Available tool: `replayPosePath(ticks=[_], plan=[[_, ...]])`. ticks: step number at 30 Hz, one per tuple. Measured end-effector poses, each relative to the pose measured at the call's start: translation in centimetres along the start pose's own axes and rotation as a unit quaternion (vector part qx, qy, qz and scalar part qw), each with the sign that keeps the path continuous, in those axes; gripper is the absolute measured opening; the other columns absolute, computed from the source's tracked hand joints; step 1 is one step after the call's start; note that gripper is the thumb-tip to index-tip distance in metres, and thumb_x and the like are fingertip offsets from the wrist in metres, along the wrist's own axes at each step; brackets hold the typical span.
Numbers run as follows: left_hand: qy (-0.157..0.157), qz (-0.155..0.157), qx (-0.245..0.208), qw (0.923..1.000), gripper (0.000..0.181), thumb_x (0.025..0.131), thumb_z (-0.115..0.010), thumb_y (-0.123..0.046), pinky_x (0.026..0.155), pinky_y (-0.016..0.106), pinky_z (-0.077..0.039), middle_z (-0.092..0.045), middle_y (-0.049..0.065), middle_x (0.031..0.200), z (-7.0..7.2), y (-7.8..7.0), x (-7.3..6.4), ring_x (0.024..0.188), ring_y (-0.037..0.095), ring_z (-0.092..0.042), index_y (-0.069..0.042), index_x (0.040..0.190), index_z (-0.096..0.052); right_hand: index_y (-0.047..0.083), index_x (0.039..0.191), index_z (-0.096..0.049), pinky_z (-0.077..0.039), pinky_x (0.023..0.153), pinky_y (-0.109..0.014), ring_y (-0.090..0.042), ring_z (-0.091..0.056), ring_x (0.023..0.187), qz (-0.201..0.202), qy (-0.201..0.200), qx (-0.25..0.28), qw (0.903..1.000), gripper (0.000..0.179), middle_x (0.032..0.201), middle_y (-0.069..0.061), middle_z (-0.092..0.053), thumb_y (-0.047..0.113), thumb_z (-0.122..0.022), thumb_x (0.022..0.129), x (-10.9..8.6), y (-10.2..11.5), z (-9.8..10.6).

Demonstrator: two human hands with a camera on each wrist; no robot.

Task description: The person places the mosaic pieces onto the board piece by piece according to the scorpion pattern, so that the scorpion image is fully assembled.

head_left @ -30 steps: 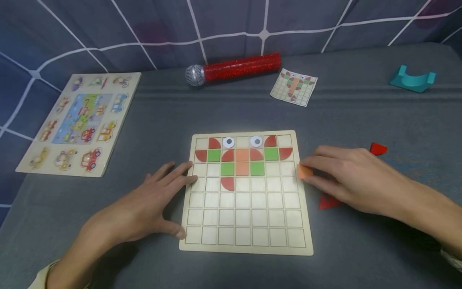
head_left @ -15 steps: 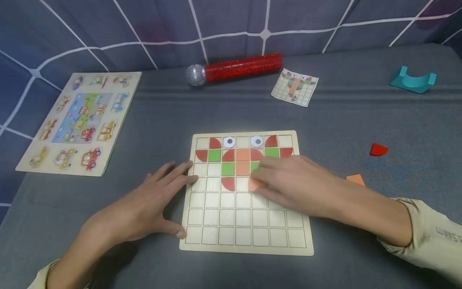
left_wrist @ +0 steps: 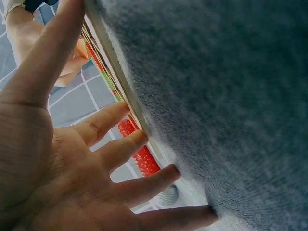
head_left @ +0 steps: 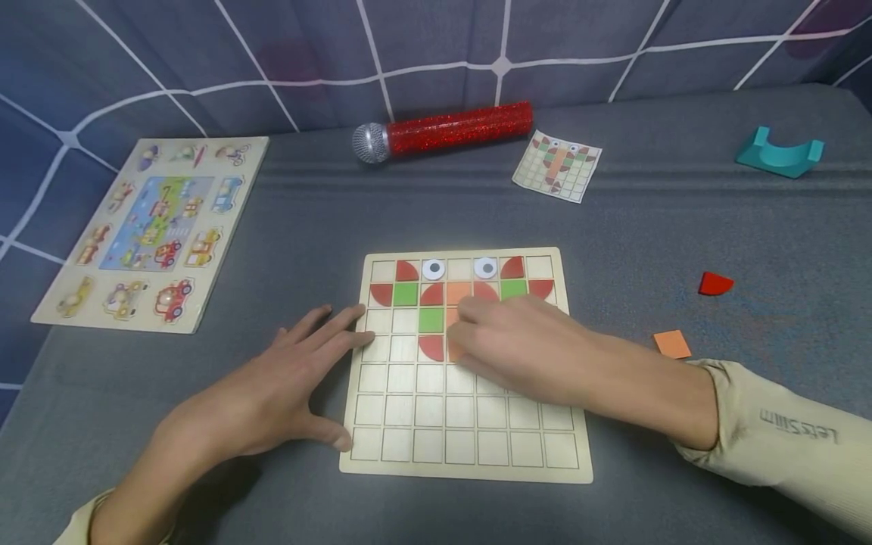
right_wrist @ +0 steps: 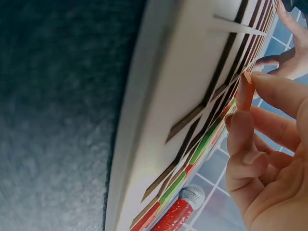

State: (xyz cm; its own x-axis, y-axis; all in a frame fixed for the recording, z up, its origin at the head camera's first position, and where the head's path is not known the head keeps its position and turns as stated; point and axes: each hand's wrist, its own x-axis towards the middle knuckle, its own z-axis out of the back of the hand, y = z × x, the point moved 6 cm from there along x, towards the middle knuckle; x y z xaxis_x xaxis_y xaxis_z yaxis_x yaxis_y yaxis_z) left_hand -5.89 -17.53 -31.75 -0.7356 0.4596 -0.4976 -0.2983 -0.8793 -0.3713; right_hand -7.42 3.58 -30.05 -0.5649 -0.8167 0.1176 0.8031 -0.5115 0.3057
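A wooden grid board [head_left: 470, 446] lies in the middle of the head view, with red, green and orange tiles and two eye pieces in its upper rows. My left hand [head_left: 272, 386] is spread along the board's left edge, fingertips and thumb touching it. Over the fourth row my right hand [head_left: 524, 344] pinches an orange square tile [right_wrist: 246, 91] between thumb and finger, tilted at the board's surface in the right wrist view. The tile sits in the middle column, beside a red quarter-circle tile [head_left: 431, 347]. My right hand hides part of the board's right side.
An orange square [head_left: 672, 344] and a red quarter-circle [head_left: 716, 284] lie right of the board. Behind are a printed pattern card [head_left: 557, 166], a red toy microphone [head_left: 450, 130] and a teal curved stand [head_left: 780, 153]. A vehicle puzzle board [head_left: 150, 235] lies at left.
My right hand has moved left from beside the board to its middle column, carrying the orange tile. Another orange square is now uncovered on the table. My left hand has stayed put.
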Motion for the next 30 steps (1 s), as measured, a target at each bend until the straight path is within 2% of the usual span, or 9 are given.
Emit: replayPosePath(ticks=[7,21,26,30], plan=[[-0.003,-0.001,0.004,1.0,0.109,0.057,-0.083,-0.064,0.103,0.077,-0.015,-0.014,0.004,0.164,-0.01,0.01,0.03,0.146,0.045,-0.01,-0.022,0.149,-0.041,0.012,0.085,-0.07,-0.029,0.041,-0.021,-0.01,-0.04,0.058,-0.006,0.015,-0.002,0.9999,0.004,0.072,0.004,-0.048,0.012,-0.069,0.089,0.37,0.01,-0.28],[0.0,0.006,0.001,1.0,0.109,0.057,-0.084,-0.063,0.104,0.077,-0.014,-0.014,0.004,0.164,-0.04,0.13,0.05,0.146,0.043,-0.009,-0.023,0.149,-0.041,0.01,0.086,-0.069,-0.033,0.043,-0.021,-0.011,-0.042,0.06,-0.018,0.033,0.011,0.9992,0.002,0.072,0.004,-0.047,0.009,-0.071,0.086,0.62,-0.23,-0.61],[0.001,0.009,-0.002,1.0,0.11,0.057,-0.083,-0.064,0.104,0.077,-0.013,-0.014,0.004,0.164,-0.06,0.14,0.08,0.146,0.044,-0.009,-0.023,0.149,-0.04,0.01,0.093,-0.072,-0.037,0.046,-0.021,-0.012,-0.045,0.062,-0.03,0.051,0.013,0.9982,0.006,0.077,0.003,-0.053,0.013,-0.072,0.087,0.48,-0.32,-0.62],[0.001,0.011,-0.002,0.9999,0.111,0.056,-0.083,-0.065,0.104,0.077,-0.012,-0.014,0.004,0.164,-0.1,0.08,0.15,0.146,0.044,-0.008,-0.023,0.15,-0.04,0.011,0.095,-0.073,-0.039,0.048,-0.021,-0.011,-0.046,0.063,-0.029,0.043,0.022,0.9984,0.007,0.079,0.004,-0.054,0.014,-0.072,0.089,0.07,-0.41,-0.2]])
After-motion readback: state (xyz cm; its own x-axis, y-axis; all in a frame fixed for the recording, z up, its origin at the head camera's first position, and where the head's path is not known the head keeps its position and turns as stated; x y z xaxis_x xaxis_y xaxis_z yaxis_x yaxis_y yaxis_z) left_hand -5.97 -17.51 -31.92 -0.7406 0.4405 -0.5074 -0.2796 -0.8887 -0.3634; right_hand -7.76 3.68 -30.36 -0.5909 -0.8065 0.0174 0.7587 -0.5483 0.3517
